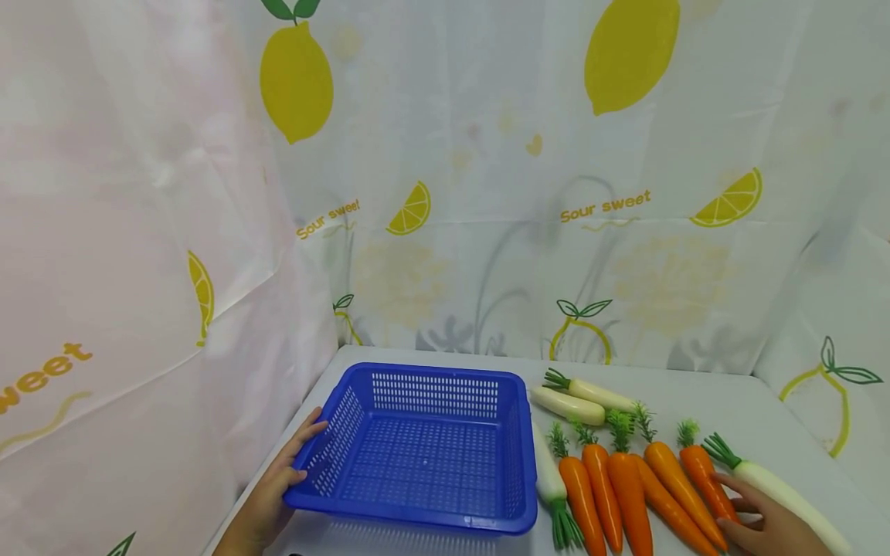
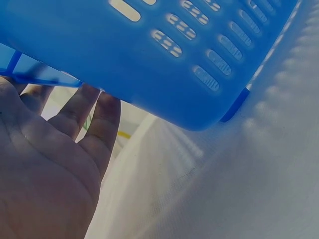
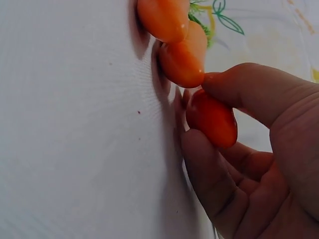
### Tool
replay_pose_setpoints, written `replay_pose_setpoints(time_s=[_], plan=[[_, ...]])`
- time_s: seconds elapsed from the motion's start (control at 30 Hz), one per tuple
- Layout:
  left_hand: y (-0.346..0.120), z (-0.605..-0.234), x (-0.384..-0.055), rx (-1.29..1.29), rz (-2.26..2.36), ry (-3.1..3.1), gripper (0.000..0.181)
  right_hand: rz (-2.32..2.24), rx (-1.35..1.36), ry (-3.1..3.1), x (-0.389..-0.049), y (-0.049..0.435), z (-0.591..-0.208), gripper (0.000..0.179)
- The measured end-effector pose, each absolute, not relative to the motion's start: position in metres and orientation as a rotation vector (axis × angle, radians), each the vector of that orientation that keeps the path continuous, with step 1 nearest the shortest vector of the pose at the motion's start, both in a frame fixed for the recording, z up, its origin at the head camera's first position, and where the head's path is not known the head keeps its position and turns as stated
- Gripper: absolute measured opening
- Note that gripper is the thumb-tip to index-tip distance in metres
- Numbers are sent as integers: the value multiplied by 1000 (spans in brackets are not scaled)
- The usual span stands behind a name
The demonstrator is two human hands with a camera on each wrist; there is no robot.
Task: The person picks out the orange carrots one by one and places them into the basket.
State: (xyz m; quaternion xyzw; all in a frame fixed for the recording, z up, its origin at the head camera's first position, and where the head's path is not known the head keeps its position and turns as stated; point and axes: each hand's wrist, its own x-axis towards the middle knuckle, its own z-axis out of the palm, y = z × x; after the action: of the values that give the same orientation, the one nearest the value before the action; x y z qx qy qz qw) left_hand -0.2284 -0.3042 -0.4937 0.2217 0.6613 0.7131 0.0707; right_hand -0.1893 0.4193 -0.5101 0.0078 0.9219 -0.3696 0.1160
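Observation:
A blue plastic basket (image 1: pixel 431 525) with slotted walls sits on the white table, nothing inside it. At its left side, my left hand (image 1: pixel 267 486) holds the rim, thumb and fingertips over the edge; the left wrist view shows the fingers (image 2: pixel 102 124) reaching past the basket's rim (image 2: pixel 124 94). To the right of the basket several orange carrots (image 1: pixel 629 494) with leafy green tops lie side by side. My right hand (image 1: pixel 765 517) pinches the rightmost carrot (image 1: pixel 705 475) near its lower end, and in the right wrist view that carrot's tip (image 3: pixel 214 117) is between thumb and fingers.
Two white radishes (image 1: pixel 570 405) lie behind the carrots. Another white radish (image 1: pixel 547 467) lies against the basket's right side, and one more radish (image 1: pixel 786 494) lies beyond my right hand. A lemon-printed cloth (image 1: pixel 445 255) hangs behind and beside the table.

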Motion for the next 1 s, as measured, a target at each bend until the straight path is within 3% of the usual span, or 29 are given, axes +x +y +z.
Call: replay_pose_setpoints(time_s=[0.27, 0.7, 1.0], plan=[[-304, -494, -229, 710, 2140, 2017, 71, -1100, -43, 2717, -191, 421, -510, 71], [-304, -493, -227, 659, 2141, 2031, 71, -1372, 163, 2502, -185, 412, -502, 77], [-303, -492, -227, 653, 2129, 2043, 71, -1270, 340, 2611, -183, 392, -487, 89]])
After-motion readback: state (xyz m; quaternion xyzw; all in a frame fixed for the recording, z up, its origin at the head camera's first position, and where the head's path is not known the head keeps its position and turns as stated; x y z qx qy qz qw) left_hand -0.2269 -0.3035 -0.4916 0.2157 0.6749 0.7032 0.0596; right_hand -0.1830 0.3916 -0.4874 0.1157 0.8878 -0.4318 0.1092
